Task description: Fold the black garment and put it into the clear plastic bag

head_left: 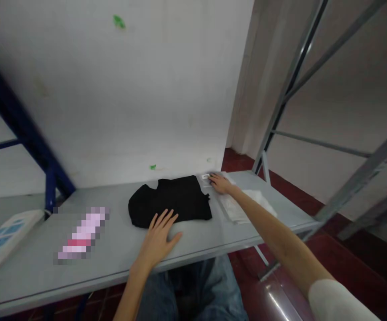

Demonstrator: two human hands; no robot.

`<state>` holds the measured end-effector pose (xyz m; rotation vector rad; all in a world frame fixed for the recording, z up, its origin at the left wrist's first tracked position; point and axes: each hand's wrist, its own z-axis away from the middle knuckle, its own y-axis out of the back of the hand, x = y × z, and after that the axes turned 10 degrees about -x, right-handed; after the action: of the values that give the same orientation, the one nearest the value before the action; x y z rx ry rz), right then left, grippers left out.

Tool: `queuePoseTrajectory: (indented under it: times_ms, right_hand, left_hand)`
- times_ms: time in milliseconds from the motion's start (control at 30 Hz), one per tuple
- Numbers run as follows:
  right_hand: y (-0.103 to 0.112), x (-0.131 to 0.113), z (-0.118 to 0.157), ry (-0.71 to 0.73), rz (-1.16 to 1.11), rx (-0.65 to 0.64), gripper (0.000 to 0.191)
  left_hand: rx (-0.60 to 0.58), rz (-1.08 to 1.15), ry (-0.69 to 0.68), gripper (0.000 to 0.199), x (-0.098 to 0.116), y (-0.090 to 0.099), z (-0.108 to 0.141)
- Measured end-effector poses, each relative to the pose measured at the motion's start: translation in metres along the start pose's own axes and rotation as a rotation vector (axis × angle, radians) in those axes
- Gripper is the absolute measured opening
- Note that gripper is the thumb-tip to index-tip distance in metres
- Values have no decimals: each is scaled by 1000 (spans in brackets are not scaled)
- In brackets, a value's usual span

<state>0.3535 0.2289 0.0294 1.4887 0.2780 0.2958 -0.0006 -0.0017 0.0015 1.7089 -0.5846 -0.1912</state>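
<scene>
While your left hand (158, 238) lies flat and spread on the smooth grey table (113, 258) near its front edge, fingertips just touching the near hem of the black garment (171, 200), bare tabletop stretches off toward nine o'clock. At twelve o'clock from that hand the garment sits as a soft, rumpled, roughly square fold of matte cloth. Farther out at one o'clock, your right hand (220, 183) presses open-palmed, gripping nothing, on a small white label (206, 177) at the far end of a thin clear plastic bag (236, 207), which looks flat and close to the table's right edge.
</scene>
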Motion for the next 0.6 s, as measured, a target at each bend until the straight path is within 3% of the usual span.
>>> queuePoseTrajectory:
  times_ms: [200, 333, 500, 600]
  right_hand:
    - [5, 1, 6, -72, -63, -29, 59]
    - [12, -14, 11, -86, -84, 28, 57]
    - [14, -79, 24, -18, -110, 176, 54]
    - [0, -130, 51, 139, -182, 249, 53]
  left_hand:
    - [11, 13, -14, 60, 1, 1, 1]
    - [18, 16, -21, 59, 1, 2, 1]
    - [42, 0, 4, 53, 3, 3, 1]
    - [54, -15, 16, 51, 8, 4, 4]
